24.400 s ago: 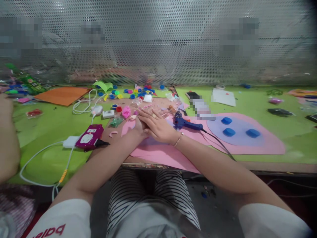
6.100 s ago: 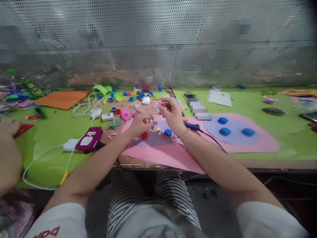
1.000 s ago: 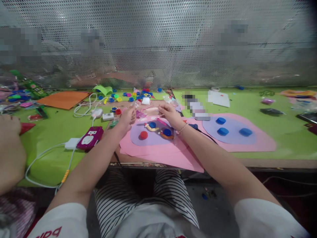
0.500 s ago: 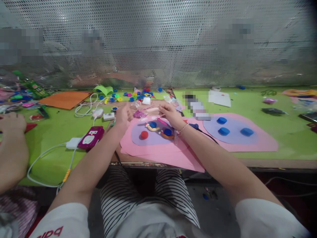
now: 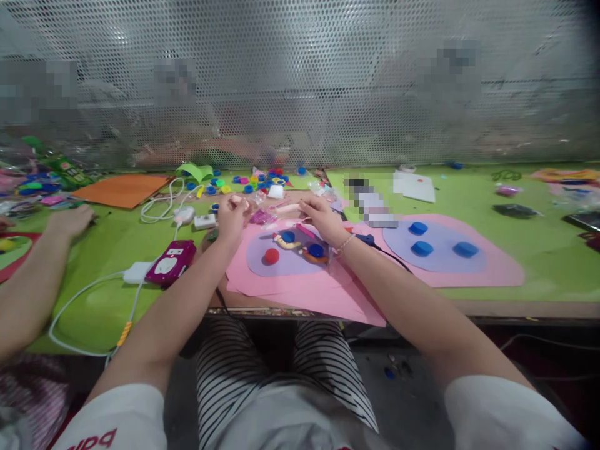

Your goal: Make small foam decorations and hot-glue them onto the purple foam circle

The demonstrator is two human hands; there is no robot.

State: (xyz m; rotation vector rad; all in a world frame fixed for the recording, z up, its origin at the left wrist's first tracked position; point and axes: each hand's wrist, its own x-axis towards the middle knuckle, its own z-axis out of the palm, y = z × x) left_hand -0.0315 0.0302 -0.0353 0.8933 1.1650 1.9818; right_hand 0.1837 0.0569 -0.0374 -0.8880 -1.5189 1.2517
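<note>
My left hand (image 5: pixel 232 219) is closed, its fingers curled together above the left edge of the pink paper (image 5: pixel 239 275). What it holds, if anything, is too small to make out. My right hand (image 5: pixel 321 220) pinches the right end of a pale pink strip (image 5: pixel 288 211). Between my hands lies crinkled clear plastic with something purple (image 5: pixel 262 216) in it. Below them, a lilac paper shape (image 5: pixel 262 265) on the pink paper bears a red cap (image 5: pixel 272 255), two blue caps (image 5: pixel 315 250) and curved clay-like pieces (image 5: pixel 287 242). A bright pink stick (image 5: pixel 305 230) lies beneath my right hand.
Another lilac-on-pink paper (image 5: pixel 504 272) with three blue caps is at right, beside a black cable (image 5: pixel 394 258). Loose coloured caps (image 5: pixel 250 188) lie at the back. A magenta device (image 5: pixel 171 264) with white cables stands at left, near another person's arm (image 5: pixel 40 278).
My left hand has turned a little, its fingers now bent near the top. My right hand stays almost in place. The other person's hand at far left has reached forward and right.
</note>
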